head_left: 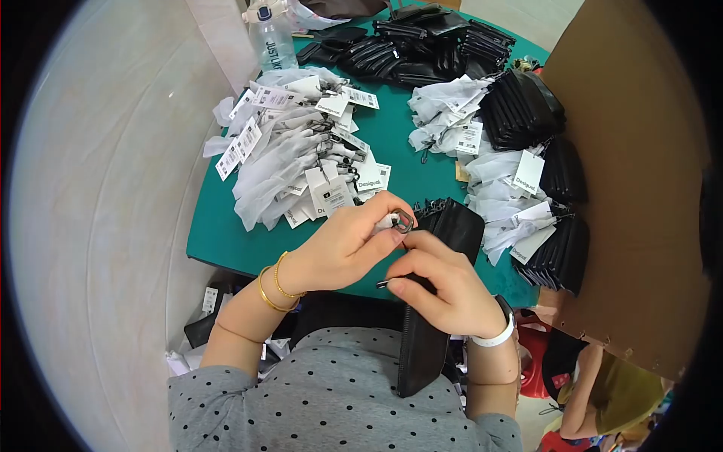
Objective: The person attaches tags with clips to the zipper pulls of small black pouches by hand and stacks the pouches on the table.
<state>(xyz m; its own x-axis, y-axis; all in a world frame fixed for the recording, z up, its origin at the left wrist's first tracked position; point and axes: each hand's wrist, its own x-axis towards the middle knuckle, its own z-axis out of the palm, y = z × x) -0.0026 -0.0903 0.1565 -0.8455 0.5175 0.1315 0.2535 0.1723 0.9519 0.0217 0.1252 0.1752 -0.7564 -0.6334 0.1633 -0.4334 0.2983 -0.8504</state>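
My left hand (pixel 348 242) is closed, pinching a dark metal clasp (pixel 404 221) between thumb and fingertips, with a bit of white wrapping beside it. Just to the right, my right hand (pixel 446 288) is closed too. A small dark piece with a shiny end (pixel 383 284) sticks out from its thumb and finger; I cannot tell what part it is. Beneath the right hand lies a long black wallet (pixel 423 350), reaching from the table edge down against my lap. A dark chain (pixel 431 209) shows by its upper end.
White-wrapped straps with paper tags (pixel 282 162) heap on the green table (pixel 226 239). More wrapped straps (pixel 493 177) lie at right beside stacked black wallets (pixel 520 109). Further wallets (pixel 422 53) and a clear bottle (pixel 273 41) stand behind. A cardboard panel (pixel 633 173) borders the right; another person's arm (pixel 581 395) shows below.
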